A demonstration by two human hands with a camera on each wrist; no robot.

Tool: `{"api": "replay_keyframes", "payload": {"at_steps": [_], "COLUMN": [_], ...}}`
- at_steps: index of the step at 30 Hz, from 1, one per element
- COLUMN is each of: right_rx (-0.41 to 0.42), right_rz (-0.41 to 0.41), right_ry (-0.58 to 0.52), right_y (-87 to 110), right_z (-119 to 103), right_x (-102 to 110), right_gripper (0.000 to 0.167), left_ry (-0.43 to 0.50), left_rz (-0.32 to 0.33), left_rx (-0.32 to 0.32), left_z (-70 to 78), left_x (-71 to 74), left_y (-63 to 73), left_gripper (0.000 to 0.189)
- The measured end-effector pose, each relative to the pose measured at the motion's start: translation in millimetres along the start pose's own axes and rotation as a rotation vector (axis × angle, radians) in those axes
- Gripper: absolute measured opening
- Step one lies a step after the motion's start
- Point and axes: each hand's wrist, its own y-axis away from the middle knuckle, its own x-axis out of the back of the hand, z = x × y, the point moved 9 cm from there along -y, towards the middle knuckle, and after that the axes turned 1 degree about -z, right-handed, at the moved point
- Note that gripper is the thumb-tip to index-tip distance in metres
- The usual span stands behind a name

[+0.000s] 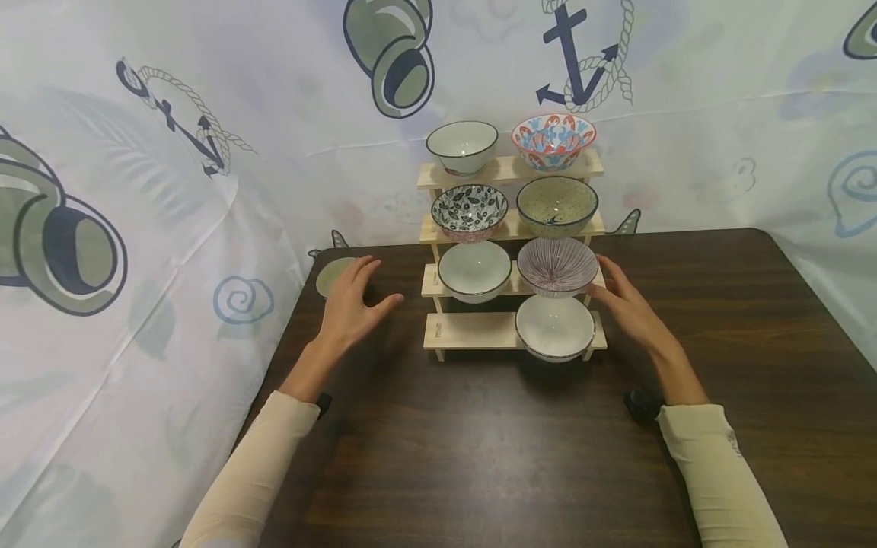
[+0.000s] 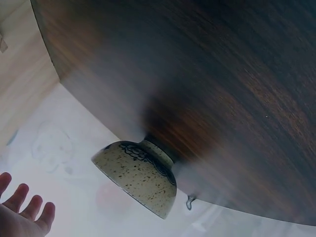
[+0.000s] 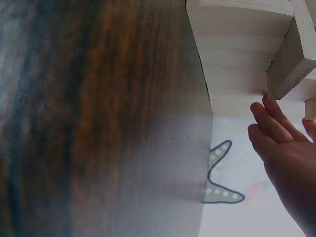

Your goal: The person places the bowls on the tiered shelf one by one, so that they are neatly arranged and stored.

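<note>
My left hand hovers with spread fingers in front of a speckled beige bowl at the table's back left corner. The left wrist view shows that bowl's dark-patterned side, with the fingers apart from it. On the right, my other hand is beside the purple-striped bowl, thumb and fingers around the end of the wooden tiered rack. Its fingers look fairly straight close to the rack in the right wrist view; whether they touch it is unclear.
Below the striped bowl sits a white bowl, with a plain pale bowl one tier up. Higher stand a leaf-patterned bowl, a speckled olive bowl, a dark-rimmed white bowl and a red-blue bowl. Dark wooden table beneath.
</note>
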Motion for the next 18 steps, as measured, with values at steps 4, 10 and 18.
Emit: {"api": "replay_keyframes", "payload": {"at_steps": [4, 10, 18], "right_rx": [-0.003, 0.001, -0.003], "right_rz": [-0.004, -0.015, -0.022], "right_ry": [-0.005, 0.006, 0.009], "right_y": [-0.7, -0.5, 1.1], "right_z": [0, 0, 0], "right_x": [0, 0, -1], "right_gripper": [0.080, 0.079, 0.079], "left_ry": [-0.005, -0.041, -0.049], "left_rz": [-0.004, -0.002, -0.035], "left_rx": [0.009, 0.020, 0.063], "left_z": [-5.8, -14.9, -32.5], "left_x": [-1.3, -2.1, -4.8], "left_y": [-2.6, -6.9, -7.7], "left_gripper": [0.082, 0.084, 0.086]}}
